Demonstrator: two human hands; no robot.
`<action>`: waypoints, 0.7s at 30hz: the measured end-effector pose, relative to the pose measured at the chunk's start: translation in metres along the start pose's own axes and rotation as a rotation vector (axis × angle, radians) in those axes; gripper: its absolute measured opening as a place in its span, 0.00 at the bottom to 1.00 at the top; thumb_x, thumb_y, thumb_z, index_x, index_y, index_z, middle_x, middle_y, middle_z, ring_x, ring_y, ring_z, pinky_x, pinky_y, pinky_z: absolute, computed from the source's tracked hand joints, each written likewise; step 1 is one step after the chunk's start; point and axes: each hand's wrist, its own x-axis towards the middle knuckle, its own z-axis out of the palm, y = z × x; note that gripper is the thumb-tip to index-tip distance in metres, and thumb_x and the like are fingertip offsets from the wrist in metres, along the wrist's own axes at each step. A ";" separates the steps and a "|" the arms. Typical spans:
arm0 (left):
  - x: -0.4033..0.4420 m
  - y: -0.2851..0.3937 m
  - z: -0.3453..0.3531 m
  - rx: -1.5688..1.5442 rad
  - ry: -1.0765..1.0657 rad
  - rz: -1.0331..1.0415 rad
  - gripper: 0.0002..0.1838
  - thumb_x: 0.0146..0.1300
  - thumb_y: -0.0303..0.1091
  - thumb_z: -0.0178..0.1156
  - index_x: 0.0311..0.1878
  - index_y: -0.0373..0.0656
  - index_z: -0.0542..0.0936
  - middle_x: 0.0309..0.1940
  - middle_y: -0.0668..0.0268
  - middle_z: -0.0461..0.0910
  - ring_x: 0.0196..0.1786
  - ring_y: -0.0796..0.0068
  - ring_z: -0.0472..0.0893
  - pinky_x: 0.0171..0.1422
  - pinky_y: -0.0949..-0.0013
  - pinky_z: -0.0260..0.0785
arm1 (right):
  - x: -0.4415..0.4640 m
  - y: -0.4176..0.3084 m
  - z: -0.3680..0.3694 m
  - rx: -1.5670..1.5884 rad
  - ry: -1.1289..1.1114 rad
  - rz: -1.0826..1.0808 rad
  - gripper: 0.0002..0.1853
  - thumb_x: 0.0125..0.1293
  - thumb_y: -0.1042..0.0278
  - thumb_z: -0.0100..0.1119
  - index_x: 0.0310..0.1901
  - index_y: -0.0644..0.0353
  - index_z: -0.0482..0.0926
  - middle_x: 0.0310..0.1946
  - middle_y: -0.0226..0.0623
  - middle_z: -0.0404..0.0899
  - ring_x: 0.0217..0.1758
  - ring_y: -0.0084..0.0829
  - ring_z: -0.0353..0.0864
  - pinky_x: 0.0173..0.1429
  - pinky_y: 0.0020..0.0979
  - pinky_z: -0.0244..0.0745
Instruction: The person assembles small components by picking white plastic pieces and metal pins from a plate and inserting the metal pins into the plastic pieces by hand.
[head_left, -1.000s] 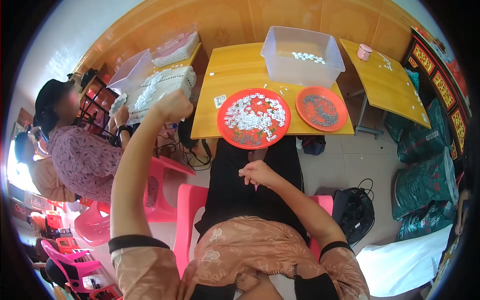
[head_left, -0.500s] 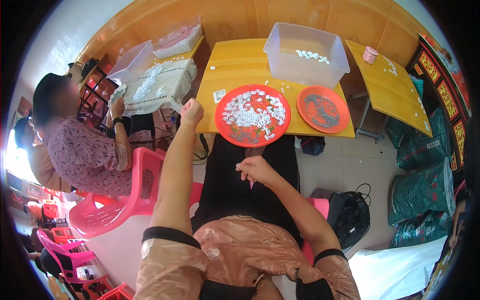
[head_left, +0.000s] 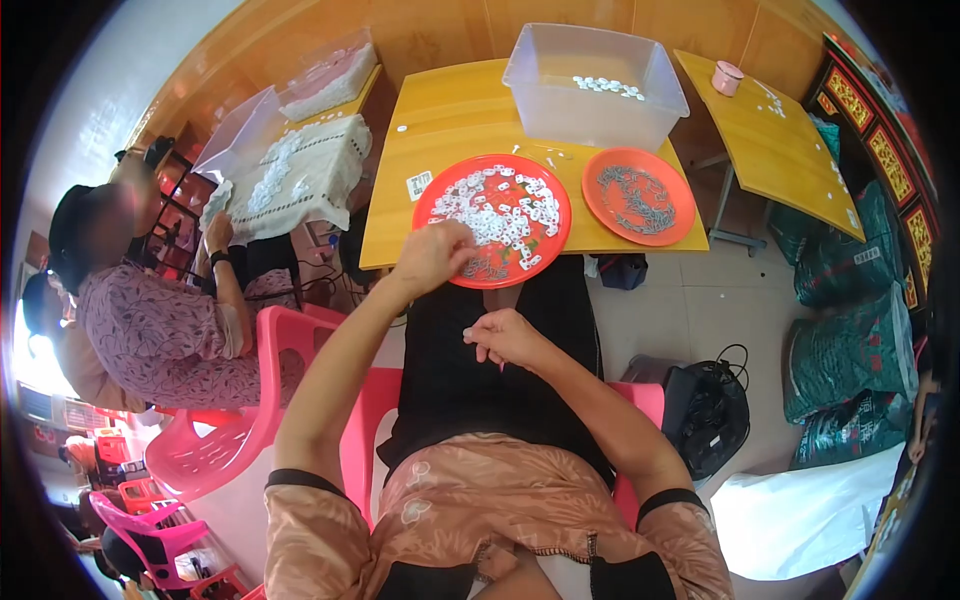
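Wood panelling (head_left: pixel 450 40) backs the room, with a co-worker (head_left: pixel 150 320) at far left beside a cloth-covered table (head_left: pixel 330 165) strewn with small white parts (head_left: pixel 275 180). Next comes a yellow table (head_left: pixel 450 110); near its left edge lies a white label (head_left: pixel 419 184) with dark print too small to read. At the red plate (head_left: pixel 510 282), the left hand (head_left: pixel 430 258) is over the lower left rim, fingers curled in toward the loose white pieces (head_left: pixel 505 212); whether it pinches one, I cannot tell. Grey pieces (head_left: pixel 487 269) lie in the plate's lower part. Nearer the body, above the dark trousers (head_left: pixel 440 400), the right hand (head_left: pixel 507 338) has its fingers folded in; what, if anything, it holds is hidden. The step in hand appears to be taking up pieces from the plate, and parts so small call for a precise fingertip grip. Farther right stand a clear tub (head_left: pixel 590 117) holding more white pieces (head_left: pixel 608 88) and an orange plate (head_left: pixel 685 195) of grey ones (head_left: pixel 640 205). Beyond, a pink mug (head_left: pixel 727 77) tops a side table (head_left: pixel 750 130); markings on green sacks (head_left: pixel 850 350) are illegible.
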 end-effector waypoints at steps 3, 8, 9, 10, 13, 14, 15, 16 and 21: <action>0.009 0.008 0.006 -0.137 -0.108 -0.019 0.10 0.50 0.37 0.65 0.34 0.44 0.80 0.28 0.61 0.79 0.33 0.61 0.80 0.38 0.62 0.70 | -0.001 -0.001 0.000 0.001 0.007 0.001 0.13 0.62 0.62 0.56 0.32 0.65 0.80 0.17 0.33 0.78 0.13 0.17 0.68 0.15 0.22 0.61; 0.017 0.001 0.011 -0.177 -0.187 -0.004 0.09 0.49 0.34 0.66 0.33 0.44 0.81 0.28 0.62 0.80 0.34 0.62 0.80 0.38 0.63 0.70 | 0.000 -0.003 -0.002 0.004 0.016 0.001 0.13 0.62 0.61 0.56 0.32 0.65 0.80 0.18 0.33 0.78 0.13 0.17 0.68 0.15 0.22 0.61; 0.017 0.000 0.012 -0.163 -0.180 0.009 0.08 0.49 0.34 0.66 0.32 0.44 0.81 0.28 0.62 0.80 0.34 0.62 0.80 0.38 0.63 0.70 | 0.000 -0.003 -0.002 0.006 0.022 -0.011 0.13 0.62 0.61 0.56 0.32 0.65 0.80 0.18 0.33 0.78 0.13 0.17 0.68 0.15 0.22 0.61; 0.017 0.000 0.012 -0.150 -0.173 0.023 0.07 0.49 0.33 0.65 0.32 0.44 0.81 0.28 0.62 0.80 0.34 0.62 0.80 0.38 0.63 0.70 | 0.000 -0.004 -0.003 0.005 0.021 -0.009 0.13 0.62 0.61 0.56 0.32 0.65 0.80 0.18 0.33 0.78 0.13 0.17 0.68 0.15 0.22 0.61; 0.016 0.005 0.010 -0.149 -0.139 0.009 0.06 0.50 0.33 0.65 0.31 0.44 0.81 0.28 0.62 0.80 0.35 0.62 0.80 0.39 0.62 0.70 | -0.001 -0.005 -0.004 0.011 0.039 0.020 0.13 0.62 0.61 0.57 0.32 0.65 0.80 0.18 0.33 0.78 0.13 0.17 0.68 0.14 0.22 0.61; 0.015 0.008 0.009 -0.151 -0.139 0.008 0.06 0.50 0.33 0.65 0.31 0.44 0.81 0.28 0.62 0.80 0.35 0.62 0.80 0.39 0.62 0.70 | 0.000 -0.003 -0.004 0.011 0.037 0.016 0.13 0.62 0.61 0.57 0.32 0.65 0.80 0.18 0.33 0.78 0.13 0.17 0.68 0.14 0.22 0.61; 0.014 0.013 0.009 -0.183 -0.121 -0.013 0.06 0.50 0.33 0.65 0.31 0.44 0.81 0.28 0.61 0.80 0.35 0.61 0.80 0.40 0.62 0.71 | 0.000 -0.003 -0.004 0.010 0.034 0.012 0.13 0.61 0.61 0.57 0.32 0.65 0.80 0.18 0.33 0.78 0.13 0.18 0.68 0.14 0.22 0.61; 0.014 0.018 0.009 -0.215 -0.102 -0.035 0.07 0.50 0.34 0.64 0.32 0.44 0.81 0.28 0.61 0.81 0.36 0.60 0.80 0.40 0.61 0.71 | 0.000 -0.003 -0.004 0.009 0.033 0.012 0.13 0.61 0.61 0.57 0.32 0.65 0.80 0.18 0.33 0.78 0.13 0.18 0.68 0.14 0.22 0.61; 0.018 0.032 0.018 -0.118 -0.131 -0.039 0.07 0.50 0.34 0.64 0.32 0.44 0.82 0.30 0.61 0.81 0.37 0.59 0.80 0.41 0.59 0.71 | -0.002 -0.007 -0.002 0.018 0.034 0.064 0.12 0.63 0.63 0.57 0.35 0.66 0.79 0.18 0.34 0.77 0.13 0.16 0.65 0.16 0.19 0.56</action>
